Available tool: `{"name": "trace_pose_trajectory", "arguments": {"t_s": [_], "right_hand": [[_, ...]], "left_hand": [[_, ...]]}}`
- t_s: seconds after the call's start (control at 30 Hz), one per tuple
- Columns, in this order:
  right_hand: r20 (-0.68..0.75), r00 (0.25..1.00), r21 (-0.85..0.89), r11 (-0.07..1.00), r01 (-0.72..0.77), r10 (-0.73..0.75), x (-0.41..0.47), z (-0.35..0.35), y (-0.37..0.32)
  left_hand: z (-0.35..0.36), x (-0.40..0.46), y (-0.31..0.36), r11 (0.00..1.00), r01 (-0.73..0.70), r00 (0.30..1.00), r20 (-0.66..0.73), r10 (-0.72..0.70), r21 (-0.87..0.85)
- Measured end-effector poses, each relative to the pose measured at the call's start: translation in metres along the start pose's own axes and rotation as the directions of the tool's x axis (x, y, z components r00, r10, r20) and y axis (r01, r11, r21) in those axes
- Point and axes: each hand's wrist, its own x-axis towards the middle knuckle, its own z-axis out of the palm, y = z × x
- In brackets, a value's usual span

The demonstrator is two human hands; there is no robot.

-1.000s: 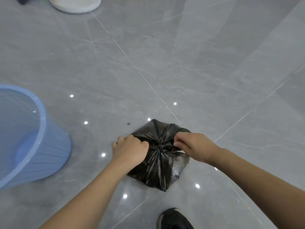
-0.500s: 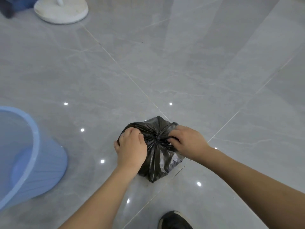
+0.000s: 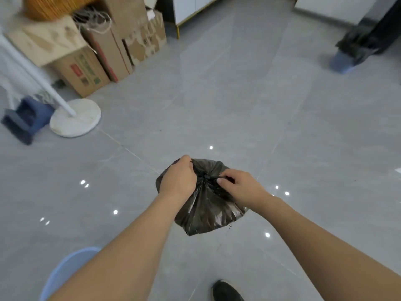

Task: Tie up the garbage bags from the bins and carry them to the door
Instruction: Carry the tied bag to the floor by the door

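Observation:
A small black garbage bag [image 3: 206,209] hangs above the grey tiled floor, its neck gathered into a knot at the top. My left hand [image 3: 178,181] grips the left side of the gathered neck. My right hand [image 3: 240,187] pinches the plastic at the knot from the right. An emptied light-blue bin [image 3: 65,272] shows at the lower left, partly hidden by my left forearm. Far off at the upper right stands another blue bin [image 3: 341,61] lined with a dark bag, blurred.
Cardboard boxes [image 3: 93,46] are stacked at the back left. A white fan stand with a round base [image 3: 76,120] and a dark blue stool [image 3: 26,120] stand at the left. White cabinets [image 3: 191,7] line the back. My black shoe [image 3: 225,292] is at the bottom.
The bag has come up off the floor in both hands. The view has lifted, so the boxes, cabinets and a far bin now show; the blue bin has slid to the bottom left.

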Motion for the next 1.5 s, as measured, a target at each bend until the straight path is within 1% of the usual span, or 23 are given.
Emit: {"name": "trace_pose_trajectory", "arguments": {"t_s": [0.1,0.23,0.33,0.43,0.5,0.6,0.8,0.93,1.03,1.2,1.37,1.43,1.5], "right_hand": [[-0.041,0.999,0.059,0.998,0.007,-0.005,-0.031,-0.083,-0.080],[-0.132,0.991,0.101,0.995,0.019,-0.006,-0.077,-0.192,-0.169],[-0.229,0.973,0.153,0.987,0.040,-0.004,-0.107,-0.257,-0.213],[-0.307,0.951,0.234,0.971,0.049,0.026,-0.132,-0.308,-0.235],[-0.350,0.935,0.263,0.964,0.046,0.051,-0.148,-0.336,-0.241],[-0.401,0.911,0.273,0.962,0.021,0.094,-0.172,-0.374,-0.241],[-0.528,0.826,0.312,0.950,-0.026,0.196,-0.228,-0.451,-0.227],[-0.590,0.770,0.322,0.945,-0.050,0.242,-0.259,-0.495,-0.216],[-0.610,0.757,0.317,0.948,-0.037,0.234,-0.267,-0.518,-0.213],[-0.576,0.776,0.368,0.929,-0.033,0.256,-0.242,-0.550,-0.212],[-0.557,0.793,0.402,0.916,-0.003,0.247,-0.177,-0.583,-0.219],[-0.549,0.802,0.404,0.915,0.007,0.236,-0.141,-0.598,-0.219],[-0.541,0.809,0.396,0.918,0.005,0.229,-0.102,-0.618,-0.217]], "left_hand": [[-0.095,-0.009,0.075,0.998,-0.067,0.997,-0.034,0.068,0.021],[-0.211,-0.021,0.176,0.987,-0.158,0.987,-0.009,0.159,0.025],[-0.272,-0.027,0.244,0.967,-0.246,0.969,-0.001,0.247,0.069],[-0.307,-0.031,0.298,0.957,-0.287,0.957,-0.033,0.289,0.044],[-0.320,-0.033,0.329,0.942,-0.332,0.942,-0.040,0.334,0.058],[-0.329,-0.035,0.374,0.900,-0.427,0.904,0.012,0.428,0.084],[-0.322,-0.049,0.468,0.827,-0.562,0.826,0.045,0.562,-0.004],[-0.315,-0.070,0.511,0.797,-0.597,0.797,0.047,0.602,-0.088],[-0.320,-0.069,0.532,0.779,-0.615,0.780,0.051,0.624,-0.125],[-0.336,-0.038,0.556,0.743,-0.653,0.738,0.097,0.667,-0.146],[-0.346,0.023,0.566,0.753,-0.633,0.759,0.048,0.649,-0.180],[-0.344,0.055,0.570,0.763,-0.621,0.765,0.071,0.640,-0.179],[-0.340,0.093,0.574,0.782,-0.609,0.777,0.099,0.622,-0.136]]}}
